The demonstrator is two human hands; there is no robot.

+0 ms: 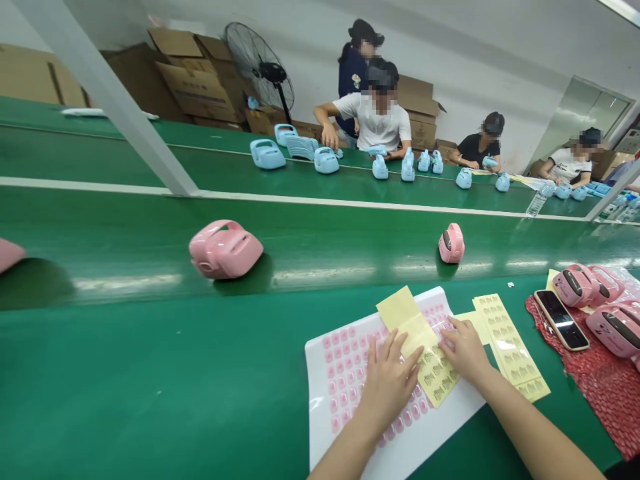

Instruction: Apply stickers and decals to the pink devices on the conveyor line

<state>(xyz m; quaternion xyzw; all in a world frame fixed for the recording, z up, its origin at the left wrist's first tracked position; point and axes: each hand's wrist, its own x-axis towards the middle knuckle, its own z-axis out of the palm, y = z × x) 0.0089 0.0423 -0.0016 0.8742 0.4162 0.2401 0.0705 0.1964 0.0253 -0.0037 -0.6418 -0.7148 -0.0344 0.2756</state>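
Note:
A large white sheet [325, 360] with rows of small pink stickers lies on the green bench. Across it, at a slant, is a yellow sticker sheet [440, 383] with dark print at its lower end and a plain, creased upper end. My left hand [387, 383] is open, its spread fingers reaching over the left edge of the yellow sheet. My right hand [465, 350] rests at that sheet's right edge, thumb and fingers apart, fingertips touching down near the pink stickers. To the right lie more yellow sticker sheets [513, 347], partly overlapping.
Pink toy-like housings with handles [227, 250] stand on the green belt [325, 240] ahead. A phone [561, 320] and pink housings [617, 330] rest on red bubble wrap [603, 393] at right. Beyond a rail, co-workers [377, 117] sit by light-blue housings [267, 155].

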